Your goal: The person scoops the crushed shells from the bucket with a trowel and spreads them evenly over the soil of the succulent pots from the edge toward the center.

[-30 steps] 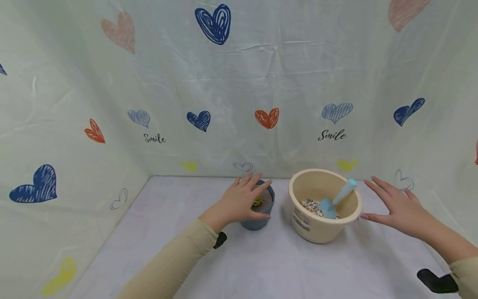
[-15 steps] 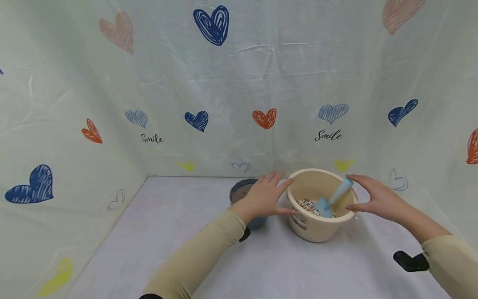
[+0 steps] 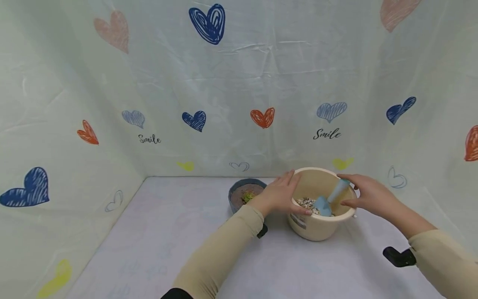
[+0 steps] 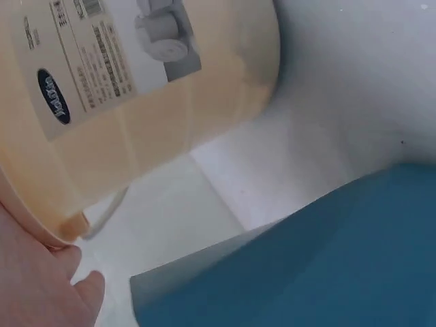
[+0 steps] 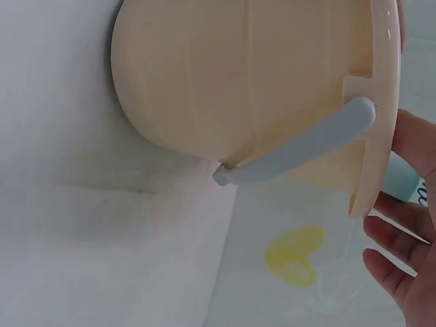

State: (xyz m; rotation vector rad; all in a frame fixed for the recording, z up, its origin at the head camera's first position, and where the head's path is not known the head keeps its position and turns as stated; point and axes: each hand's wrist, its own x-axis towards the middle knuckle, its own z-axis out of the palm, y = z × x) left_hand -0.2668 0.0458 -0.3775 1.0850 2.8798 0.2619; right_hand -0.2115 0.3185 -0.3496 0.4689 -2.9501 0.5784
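A cream bucket (image 3: 317, 228) stands upright at the back right of the table. White and dark pebble-like bits (image 3: 307, 204) lie inside it with a light blue scoop (image 3: 323, 206), whose handle leans on the right rim. My left hand (image 3: 281, 194) lies over the bucket's left rim, thumb toward the front and fingers toward the back. Over the right rim reaches my right hand (image 3: 371, 196), beside the scoop's handle, thumb and fingers apart. In the right wrist view, fingertips (image 5: 379, 228) are right at the rim, near the pale carrying handle (image 5: 300, 146).
Left of the bucket stands a blue-grey pot (image 3: 239, 185) holding a small green plant (image 3: 248, 197), partly behind my left arm. A pale cloth covers the table (image 3: 179, 220). Heart-printed sheets (image 3: 231, 79) rise at the back and sides.
My left hand has moved right, from over the plant pot to the bucket's left rim. My right hand has come left onto the right rim. The bucket stays in place.
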